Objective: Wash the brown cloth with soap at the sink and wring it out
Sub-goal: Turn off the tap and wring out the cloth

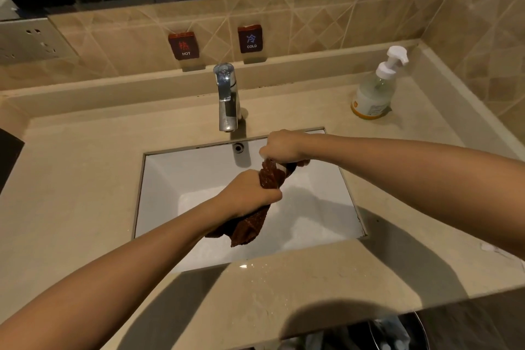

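The wet brown waffle-textured cloth (272, 176), twisted into a thick rope, is held over the middle of the white rectangular sink (159, 179). The left hand (250, 193) has its fingers curled tight round the lower stretch, with the loose end drooping beneath it. The right hand (281, 146) grips the upper end, nearer the sink's back rim. A chrome tap (227, 96) stands at the back edge of the beige stone worktop (85, 179). A clear soap pump bottle (373, 91) with a white head sits near the worktop's back right corner. A small dark HOT sign (183, 45) and COLD sign (250, 38) are on the tiled wall behind the tap
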A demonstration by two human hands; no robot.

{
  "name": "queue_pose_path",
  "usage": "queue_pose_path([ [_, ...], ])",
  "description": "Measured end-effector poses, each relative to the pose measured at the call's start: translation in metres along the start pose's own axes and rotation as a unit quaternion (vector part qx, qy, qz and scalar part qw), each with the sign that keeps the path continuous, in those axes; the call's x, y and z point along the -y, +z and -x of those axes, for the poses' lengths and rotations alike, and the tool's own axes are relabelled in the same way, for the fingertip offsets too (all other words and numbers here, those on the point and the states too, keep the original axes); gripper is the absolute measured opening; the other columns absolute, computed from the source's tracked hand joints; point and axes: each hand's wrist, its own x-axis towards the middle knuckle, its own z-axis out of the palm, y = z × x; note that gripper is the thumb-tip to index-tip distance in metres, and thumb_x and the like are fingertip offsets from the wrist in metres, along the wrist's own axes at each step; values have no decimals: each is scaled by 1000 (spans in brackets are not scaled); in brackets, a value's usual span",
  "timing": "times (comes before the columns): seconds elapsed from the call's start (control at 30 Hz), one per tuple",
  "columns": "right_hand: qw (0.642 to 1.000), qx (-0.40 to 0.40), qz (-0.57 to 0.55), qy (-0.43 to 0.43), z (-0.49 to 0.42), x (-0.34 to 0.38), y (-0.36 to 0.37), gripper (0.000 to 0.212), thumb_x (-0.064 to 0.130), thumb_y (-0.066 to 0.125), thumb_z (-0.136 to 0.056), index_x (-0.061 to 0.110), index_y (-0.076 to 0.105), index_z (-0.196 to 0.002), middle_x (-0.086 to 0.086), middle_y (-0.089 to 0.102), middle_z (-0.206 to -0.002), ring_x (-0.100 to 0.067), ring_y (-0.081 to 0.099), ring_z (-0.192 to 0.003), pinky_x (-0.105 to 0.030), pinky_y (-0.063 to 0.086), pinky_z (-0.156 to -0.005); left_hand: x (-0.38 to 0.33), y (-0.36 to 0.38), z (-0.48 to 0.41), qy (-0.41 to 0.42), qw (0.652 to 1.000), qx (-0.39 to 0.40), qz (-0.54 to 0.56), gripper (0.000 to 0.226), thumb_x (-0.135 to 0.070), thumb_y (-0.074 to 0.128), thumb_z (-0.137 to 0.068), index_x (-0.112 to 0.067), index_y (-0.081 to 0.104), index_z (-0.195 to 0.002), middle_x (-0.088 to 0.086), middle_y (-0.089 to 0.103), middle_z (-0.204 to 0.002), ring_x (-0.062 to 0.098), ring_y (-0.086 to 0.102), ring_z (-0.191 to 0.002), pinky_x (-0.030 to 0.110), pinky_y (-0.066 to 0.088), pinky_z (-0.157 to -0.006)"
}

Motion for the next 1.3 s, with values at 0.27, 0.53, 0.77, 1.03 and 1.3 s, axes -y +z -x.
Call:
queue_pose_path([
  [0.27,982,50,-179,19,7,-11,2,61,58,18,-95,15,37,-57,-1,40,-44,-11,35,-36,-14,25,-36,1,10,7,37,999,-20,35,35,-18,63,-84,-10,42,-58,0,50,-57,8,48,-51,20,38,-54],
  [0.53,985,-4,-169,18,9,-13,12,55,46,28,-98,11,45,-59,-3,44,-53,-10,42,-36,-14,32,-36,8,14,6,85,994,-42,-48,29,-27,61,-86,-17,45,-64,0,54,-62,12,52,-58,27,45,-63],
  [0.77,928,19,-371,19,19,-22,-6,61,64,26,-91,13,50,-68,-5,49,-61,-14,43,-41,-22,37,-42,12,6,2,55,978,7,201,24,-30,64,-87,-18,54,-69,-6,58,-58,10,54,-58,21,42,-59],
  [1.03,812,-328,-472,-99,72,-1,107,37,35,35,-97,35,35,-134,13,39,-134,5,44,-116,-4,38,-89,0,5,-17,-1,723,-89,686,28,-37,62,-88,-12,57,-75,2,55,-62,15,55,-58,28,50,-62],
  [1.3,760,-491,-419,70,35,14,81,48,39,25,-99,9,63,-95,-5,65,-84,-20,62,-80,-26,46,-63,-29,12,-25,89,718,-71,687,10,-10,59,-87,-6,68,-86,8,68,-95,18,64,-91,31,51,-87],
])
